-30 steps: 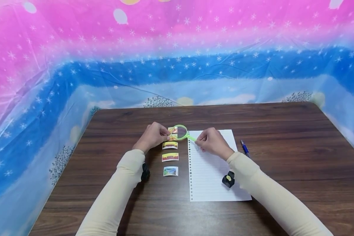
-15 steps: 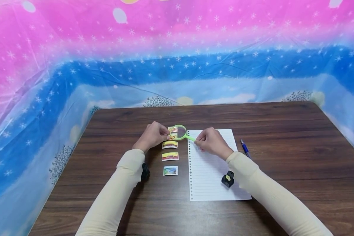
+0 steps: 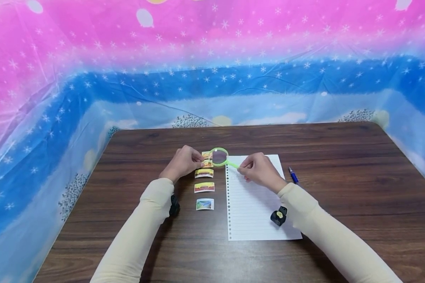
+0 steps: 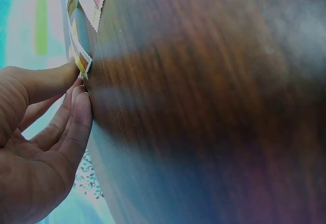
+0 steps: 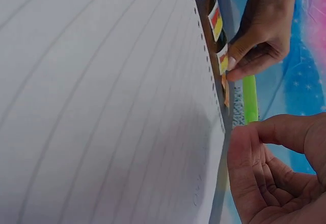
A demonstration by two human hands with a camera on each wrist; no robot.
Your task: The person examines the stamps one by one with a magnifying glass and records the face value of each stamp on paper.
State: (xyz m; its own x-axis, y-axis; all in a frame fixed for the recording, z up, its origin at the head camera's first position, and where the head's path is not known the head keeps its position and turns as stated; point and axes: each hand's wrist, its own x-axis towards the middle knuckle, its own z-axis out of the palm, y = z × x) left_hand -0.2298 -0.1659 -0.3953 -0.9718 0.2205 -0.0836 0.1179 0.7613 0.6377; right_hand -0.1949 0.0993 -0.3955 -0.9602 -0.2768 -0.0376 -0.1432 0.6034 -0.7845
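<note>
My right hand (image 3: 260,171) pinches the green handle of a magnifying glass (image 3: 218,157) between thumb and fingertips, above the lined paper's top left. Its round lens is tilted and its left rim overlaps the far stamps in the head view. My left hand (image 3: 183,162) pinches the left edge of a postage stamp (image 3: 208,164) near the far end of a column of stamps. In the left wrist view, the thumb and fingertips meet at that stamp's perforated corner (image 4: 83,63). Another stamp (image 3: 207,155) lies just beyond it, partly behind the fingers and lens.
Nearer in the column are a yellow stamp (image 3: 204,173), a red and yellow stamp (image 3: 204,187) and a blue-green stamp (image 3: 205,204), slightly curled. Right of them lies a punched lined sheet (image 3: 255,220) with faint writing near its top. A blue pen (image 3: 293,175) lies beyond its right edge.
In the last half second my right hand has shifted slightly right, drawing the magnifying glass right and slightly up, off part of the far stamps. My left hand stays in place.
</note>
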